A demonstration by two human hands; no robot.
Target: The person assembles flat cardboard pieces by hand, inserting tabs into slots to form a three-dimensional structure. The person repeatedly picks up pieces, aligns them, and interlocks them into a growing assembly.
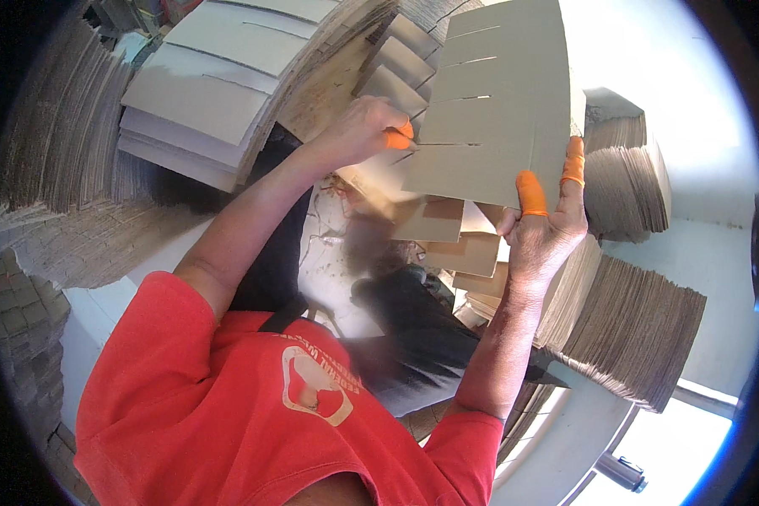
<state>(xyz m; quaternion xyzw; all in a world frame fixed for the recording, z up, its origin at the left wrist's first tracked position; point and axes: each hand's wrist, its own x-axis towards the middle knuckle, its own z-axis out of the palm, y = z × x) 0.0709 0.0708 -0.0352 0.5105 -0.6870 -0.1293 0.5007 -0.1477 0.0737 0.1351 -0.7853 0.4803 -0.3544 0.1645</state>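
Note:
A slotted cardboard sheet (497,110), tan and flat with several narrow cuts in from its left edge, is held up in front of me, tilted. My right hand (555,221) grips its lower right corner, with the thumb on the near face and the index finger along the right edge. My left hand (358,131) pinches at the left edge, its fingertips meeting the lowest slot. Orange finger covers sit on the thumb and index finger of both hands. Behind and below the sheet, smaller cardboard pieces (428,219) stick out, partly hidden.
Large slotted sheets (202,93) lie piled at upper left, beside a tall cardboard stack (63,126). To the right stand two more stacks of cardboard (624,181), (637,329). My dark-trousered legs (422,337) are below the work. A grey metal cylinder (622,472) shows at lower right.

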